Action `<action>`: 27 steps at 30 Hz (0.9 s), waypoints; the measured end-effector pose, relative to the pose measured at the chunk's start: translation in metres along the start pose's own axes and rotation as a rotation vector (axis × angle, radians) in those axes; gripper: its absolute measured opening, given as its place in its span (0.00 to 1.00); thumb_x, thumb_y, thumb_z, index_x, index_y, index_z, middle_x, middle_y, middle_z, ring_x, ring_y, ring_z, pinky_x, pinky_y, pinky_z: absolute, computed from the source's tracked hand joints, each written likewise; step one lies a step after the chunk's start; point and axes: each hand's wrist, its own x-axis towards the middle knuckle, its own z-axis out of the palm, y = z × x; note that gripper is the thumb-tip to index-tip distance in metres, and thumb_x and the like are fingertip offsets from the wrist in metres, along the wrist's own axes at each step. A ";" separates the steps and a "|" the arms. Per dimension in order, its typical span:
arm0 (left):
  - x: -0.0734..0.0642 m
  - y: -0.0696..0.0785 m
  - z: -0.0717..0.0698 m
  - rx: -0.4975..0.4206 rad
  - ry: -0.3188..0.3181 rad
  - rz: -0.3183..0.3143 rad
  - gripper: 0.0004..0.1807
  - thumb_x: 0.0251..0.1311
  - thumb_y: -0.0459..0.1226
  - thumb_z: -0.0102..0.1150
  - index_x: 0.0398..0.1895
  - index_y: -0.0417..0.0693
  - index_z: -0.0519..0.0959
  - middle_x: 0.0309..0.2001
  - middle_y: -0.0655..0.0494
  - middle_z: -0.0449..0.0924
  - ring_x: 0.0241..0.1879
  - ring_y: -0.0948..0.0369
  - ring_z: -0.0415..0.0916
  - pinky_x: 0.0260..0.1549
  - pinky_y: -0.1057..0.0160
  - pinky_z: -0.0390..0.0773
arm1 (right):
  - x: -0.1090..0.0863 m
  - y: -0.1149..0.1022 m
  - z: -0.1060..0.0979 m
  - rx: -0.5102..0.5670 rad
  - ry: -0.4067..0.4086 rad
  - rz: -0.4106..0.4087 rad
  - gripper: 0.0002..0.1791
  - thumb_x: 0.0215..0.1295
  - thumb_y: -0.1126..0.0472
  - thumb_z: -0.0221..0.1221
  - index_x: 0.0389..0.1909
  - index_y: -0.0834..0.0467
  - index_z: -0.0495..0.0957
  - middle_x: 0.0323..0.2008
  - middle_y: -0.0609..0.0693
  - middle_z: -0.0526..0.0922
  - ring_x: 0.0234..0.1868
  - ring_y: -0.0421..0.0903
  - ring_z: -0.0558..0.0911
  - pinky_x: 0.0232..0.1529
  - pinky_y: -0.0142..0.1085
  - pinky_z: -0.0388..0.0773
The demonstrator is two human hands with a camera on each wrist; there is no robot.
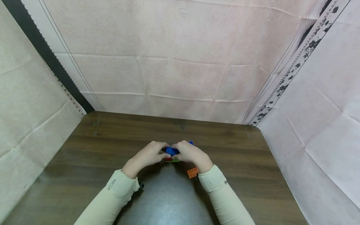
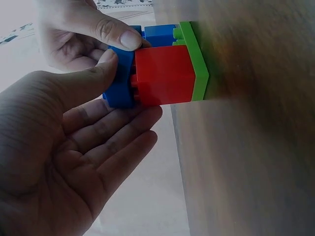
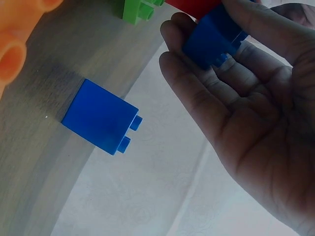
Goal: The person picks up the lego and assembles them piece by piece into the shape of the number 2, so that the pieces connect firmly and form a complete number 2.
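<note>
A blue toy building brick [image 1: 171, 151] sits on top of a red brick [image 2: 165, 76], which stands on a green plate [image 2: 199, 69] resting on the table. My left hand [image 1: 153, 153] pinches the blue brick's near end, thumb on one side and fingers on the other. From the right, my right hand [image 1: 191, 153] grips the same blue brick between thumb and fingers. In the right wrist view, bare studs show on the green plate [image 3: 135, 11]. Whether the blue brick is fully seated on the red one, I cannot tell.
A separate blue brick [image 3: 101, 117] stands on the table beyond my right hand. An orange brick [image 1: 192, 172] lies close to my right wrist. The wooden table [image 1: 112, 131] is bordered by pale cloth hangings [image 1: 174, 78] at the back and sides.
</note>
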 end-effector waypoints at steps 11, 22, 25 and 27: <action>0.002 0.004 0.000 0.042 0.012 -0.012 0.17 0.67 0.40 0.65 0.55 0.43 0.81 0.44 0.54 0.85 0.37 0.67 0.80 0.35 0.64 0.81 | -0.001 -0.001 -0.001 0.011 -0.002 0.006 0.05 0.69 0.60 0.65 0.43 0.53 0.83 0.26 0.43 0.80 0.23 0.38 0.75 0.28 0.30 0.72; 0.003 -0.001 0.003 0.054 0.031 0.010 0.17 0.66 0.40 0.66 0.54 0.43 0.82 0.43 0.54 0.85 0.32 0.69 0.78 0.32 0.65 0.79 | -0.001 -0.002 -0.002 -0.001 -0.005 0.007 0.05 0.69 0.60 0.65 0.43 0.54 0.83 0.27 0.42 0.80 0.23 0.37 0.75 0.28 0.30 0.72; 0.003 -0.001 0.004 0.055 0.032 0.007 0.17 0.66 0.40 0.66 0.54 0.43 0.82 0.43 0.55 0.85 0.33 0.69 0.78 0.33 0.65 0.79 | -0.001 -0.002 -0.001 -0.002 -0.004 0.004 0.05 0.68 0.60 0.65 0.43 0.54 0.83 0.27 0.42 0.80 0.23 0.37 0.75 0.28 0.30 0.72; 0.003 -0.001 0.004 0.057 0.032 0.005 0.17 0.66 0.40 0.66 0.54 0.43 0.82 0.43 0.55 0.85 0.32 0.69 0.78 0.33 0.65 0.79 | -0.001 -0.002 -0.001 -0.001 -0.003 0.004 0.05 0.68 0.60 0.65 0.43 0.54 0.83 0.27 0.42 0.80 0.23 0.37 0.75 0.28 0.30 0.72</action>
